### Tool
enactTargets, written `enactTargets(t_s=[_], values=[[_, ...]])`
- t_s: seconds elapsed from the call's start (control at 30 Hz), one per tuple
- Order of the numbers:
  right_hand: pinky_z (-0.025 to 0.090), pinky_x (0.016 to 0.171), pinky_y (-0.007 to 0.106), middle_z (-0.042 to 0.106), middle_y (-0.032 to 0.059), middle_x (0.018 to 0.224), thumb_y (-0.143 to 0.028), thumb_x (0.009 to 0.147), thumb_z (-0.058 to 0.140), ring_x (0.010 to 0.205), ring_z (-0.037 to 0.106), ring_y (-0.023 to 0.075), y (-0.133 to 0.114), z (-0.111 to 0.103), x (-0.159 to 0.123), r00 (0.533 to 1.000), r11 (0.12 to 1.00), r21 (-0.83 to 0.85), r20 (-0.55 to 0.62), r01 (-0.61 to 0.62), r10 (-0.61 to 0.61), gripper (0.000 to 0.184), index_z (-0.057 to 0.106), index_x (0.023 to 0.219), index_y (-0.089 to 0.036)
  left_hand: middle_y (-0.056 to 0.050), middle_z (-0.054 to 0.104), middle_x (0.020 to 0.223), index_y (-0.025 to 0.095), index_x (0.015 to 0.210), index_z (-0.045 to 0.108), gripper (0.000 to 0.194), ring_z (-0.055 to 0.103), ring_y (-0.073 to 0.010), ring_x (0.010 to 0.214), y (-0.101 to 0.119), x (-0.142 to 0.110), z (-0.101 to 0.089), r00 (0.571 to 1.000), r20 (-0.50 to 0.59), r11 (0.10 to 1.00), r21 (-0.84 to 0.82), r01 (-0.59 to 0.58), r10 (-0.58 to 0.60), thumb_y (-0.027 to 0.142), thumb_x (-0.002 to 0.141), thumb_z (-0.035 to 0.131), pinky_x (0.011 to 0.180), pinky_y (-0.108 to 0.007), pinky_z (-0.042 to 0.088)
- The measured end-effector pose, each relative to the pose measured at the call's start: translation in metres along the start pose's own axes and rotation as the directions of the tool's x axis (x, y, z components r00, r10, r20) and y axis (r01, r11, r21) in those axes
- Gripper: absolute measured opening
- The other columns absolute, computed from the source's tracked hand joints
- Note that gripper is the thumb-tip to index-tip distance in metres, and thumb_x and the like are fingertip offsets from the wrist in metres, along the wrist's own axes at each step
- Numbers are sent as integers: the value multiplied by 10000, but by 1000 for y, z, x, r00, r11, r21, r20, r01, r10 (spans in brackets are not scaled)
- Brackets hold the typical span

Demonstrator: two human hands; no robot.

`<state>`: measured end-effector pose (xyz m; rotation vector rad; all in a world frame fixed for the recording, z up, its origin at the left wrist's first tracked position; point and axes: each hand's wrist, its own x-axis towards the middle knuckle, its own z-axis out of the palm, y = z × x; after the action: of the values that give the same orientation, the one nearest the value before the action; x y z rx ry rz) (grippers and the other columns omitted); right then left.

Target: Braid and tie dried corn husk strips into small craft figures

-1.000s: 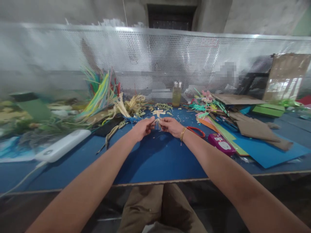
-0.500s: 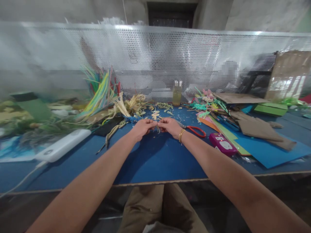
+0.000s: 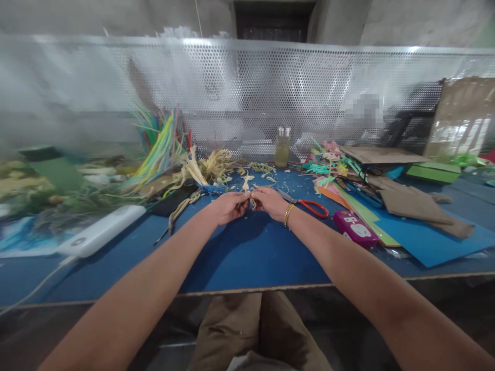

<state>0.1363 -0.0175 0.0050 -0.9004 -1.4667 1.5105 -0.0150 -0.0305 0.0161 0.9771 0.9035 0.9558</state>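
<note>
Above the middle of the table, my left hand (image 3: 231,207) and my right hand (image 3: 270,203) meet at the fingertips, both closed in a pinch. Between them is a small straw-coloured piece (image 3: 252,202) that looks like dried plant fibre; the fingers hide most of it. A pale petal-like scrap (image 3: 246,180) shows just beyond the fingertips. Red-handled scissors (image 3: 313,207) lie to the right of my right hand, their blades partly behind it. A pale dried bundle (image 3: 209,166) rests past my left hand, with blue material at its base.
A white power strip (image 3: 102,231) with a cable lies at left, near colourful pipe-cleaner-like stems (image 3: 160,141). A glass bottle (image 3: 282,147) stands before the perforated metal screen (image 3: 232,77). At right are a purple case (image 3: 355,228), blue sheets (image 3: 421,239) and brown cardboard (image 3: 413,203).
Both hands stay together at nearly the same place. The left fingers have curled and turned slightly, and the pale piece at the fingertips has shifted. More of the scissors' blades shows.
</note>
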Motion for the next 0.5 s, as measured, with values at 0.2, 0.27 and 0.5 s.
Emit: enactTargets(t_s=[0.2,0.27,0.5], values=[[482,615,235,560,-12,621,-252,766,559,579,529,93,-2,-4,0,996,998,-26,71,51,-49,134,508,667,-178,-9,558,613,127,741,615,102,511,-63,549,2,-2,-2,998,53,999,-10,31,-30,200,752,684,498,-153,392],[460,569,223,542,-23,589,-247,753,586,545,506,87,-2,-7,1,993,981,-153,28,116,-113,146,505,656,-174,-4,555,617,127,742,616,146,506,-62,544,0,0,-4,999,33,999,43,10,-11,237,727,711,495,-160,384],[461,575,228,571,-21,616,-296,746,632,544,516,83,3,-15,3,987,964,-217,-19,151,-158,169,528,694,-174,11,537,591,140,629,560,321,432,-57,464,-3,8,-8,972,-125,919,367,-142,201,382,618,771,441,-198,286]])
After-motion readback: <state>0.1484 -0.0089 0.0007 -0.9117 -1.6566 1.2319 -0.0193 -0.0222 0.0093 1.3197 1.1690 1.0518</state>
